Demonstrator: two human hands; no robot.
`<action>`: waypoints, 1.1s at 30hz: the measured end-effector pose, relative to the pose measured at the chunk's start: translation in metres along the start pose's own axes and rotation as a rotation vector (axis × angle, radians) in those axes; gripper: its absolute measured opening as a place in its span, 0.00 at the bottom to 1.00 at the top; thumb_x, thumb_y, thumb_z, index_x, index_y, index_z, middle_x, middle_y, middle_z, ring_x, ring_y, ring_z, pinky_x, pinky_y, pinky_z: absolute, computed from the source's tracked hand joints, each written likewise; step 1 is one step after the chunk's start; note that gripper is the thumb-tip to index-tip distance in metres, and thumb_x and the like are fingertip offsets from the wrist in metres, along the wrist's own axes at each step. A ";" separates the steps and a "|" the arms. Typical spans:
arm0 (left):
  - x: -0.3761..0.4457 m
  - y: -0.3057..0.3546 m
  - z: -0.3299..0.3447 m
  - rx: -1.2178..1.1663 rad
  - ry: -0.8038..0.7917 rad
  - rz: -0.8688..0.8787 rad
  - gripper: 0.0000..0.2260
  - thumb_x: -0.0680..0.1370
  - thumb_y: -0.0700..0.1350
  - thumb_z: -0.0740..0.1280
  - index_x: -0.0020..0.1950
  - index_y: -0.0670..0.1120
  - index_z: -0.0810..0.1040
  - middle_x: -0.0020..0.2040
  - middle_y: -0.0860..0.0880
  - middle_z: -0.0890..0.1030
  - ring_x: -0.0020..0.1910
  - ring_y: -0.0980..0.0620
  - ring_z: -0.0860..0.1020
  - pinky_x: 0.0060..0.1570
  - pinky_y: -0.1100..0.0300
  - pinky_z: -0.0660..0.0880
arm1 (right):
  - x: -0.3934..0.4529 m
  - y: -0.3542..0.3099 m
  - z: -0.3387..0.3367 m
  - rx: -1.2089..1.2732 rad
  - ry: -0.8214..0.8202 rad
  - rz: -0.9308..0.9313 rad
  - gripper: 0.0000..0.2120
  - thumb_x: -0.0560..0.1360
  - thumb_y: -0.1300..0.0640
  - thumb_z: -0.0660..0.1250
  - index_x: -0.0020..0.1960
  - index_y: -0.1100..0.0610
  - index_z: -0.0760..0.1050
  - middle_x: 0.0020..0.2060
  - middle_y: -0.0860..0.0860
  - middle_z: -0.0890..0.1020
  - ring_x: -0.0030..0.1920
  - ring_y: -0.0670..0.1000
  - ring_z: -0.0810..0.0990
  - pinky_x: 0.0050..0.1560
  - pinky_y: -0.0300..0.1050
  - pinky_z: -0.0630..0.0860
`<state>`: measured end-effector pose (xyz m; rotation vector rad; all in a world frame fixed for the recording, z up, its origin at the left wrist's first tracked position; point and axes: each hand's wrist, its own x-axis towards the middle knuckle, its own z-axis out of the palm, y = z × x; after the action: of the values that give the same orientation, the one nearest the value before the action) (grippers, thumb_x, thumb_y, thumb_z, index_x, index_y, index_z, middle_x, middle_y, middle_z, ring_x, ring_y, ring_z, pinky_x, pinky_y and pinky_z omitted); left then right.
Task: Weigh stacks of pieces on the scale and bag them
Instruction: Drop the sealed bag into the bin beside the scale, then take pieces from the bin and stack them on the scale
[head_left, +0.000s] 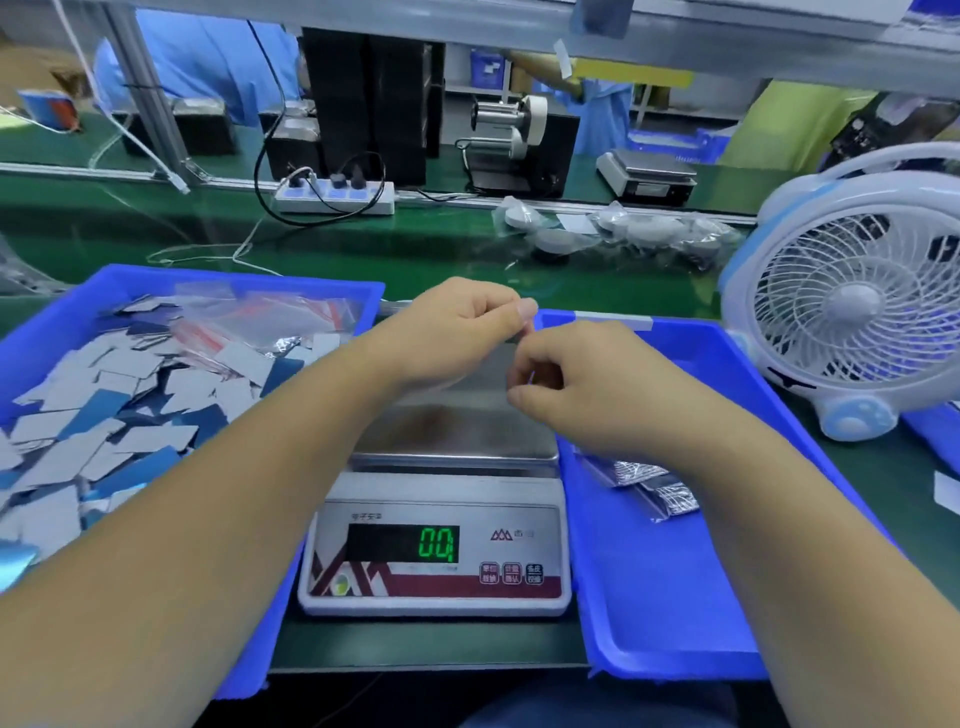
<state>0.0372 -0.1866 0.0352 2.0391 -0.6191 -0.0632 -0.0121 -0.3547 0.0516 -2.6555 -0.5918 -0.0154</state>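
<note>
Above the bare scale (452, 415), reading zero, both hands (457, 327) (576, 384) pinch something thin, probably a clear bag. Filled bags (644, 483) lie in the right tray (675, 597); many loose pieces (104, 405) remain.

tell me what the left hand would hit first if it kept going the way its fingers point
The left hand points right, toward the right hand, which is close beside it above the scale pan. It would probably meet the right hand's fingers first, though how far apart they are in depth is unclear.
</note>
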 end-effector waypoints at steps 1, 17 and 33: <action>-0.002 -0.002 -0.006 0.012 -0.001 -0.009 0.16 0.85 0.46 0.60 0.37 0.51 0.77 0.27 0.58 0.69 0.27 0.60 0.64 0.30 0.65 0.63 | 0.004 -0.010 0.002 -0.020 -0.014 -0.029 0.05 0.75 0.52 0.66 0.41 0.47 0.78 0.32 0.39 0.77 0.37 0.38 0.75 0.33 0.31 0.68; -0.071 -0.089 -0.130 0.589 0.111 -0.620 0.04 0.77 0.47 0.67 0.50 0.56 0.75 0.44 0.58 0.73 0.38 0.61 0.71 0.32 0.61 0.64 | 0.058 -0.061 0.058 -0.050 -0.035 -0.111 0.05 0.75 0.52 0.66 0.41 0.50 0.78 0.33 0.42 0.80 0.37 0.42 0.76 0.38 0.40 0.74; -0.076 -0.093 -0.117 0.721 -0.442 -0.637 0.41 0.60 0.68 0.77 0.69 0.65 0.65 0.56 0.57 0.64 0.58 0.51 0.68 0.59 0.47 0.73 | 0.055 -0.049 0.067 0.121 0.144 -0.120 0.07 0.73 0.57 0.69 0.38 0.48 0.79 0.29 0.44 0.79 0.38 0.43 0.76 0.36 0.29 0.68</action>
<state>0.0419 -0.0221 0.0056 2.8941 -0.2289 -0.7782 0.0122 -0.2653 0.0155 -2.4743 -0.6813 -0.1979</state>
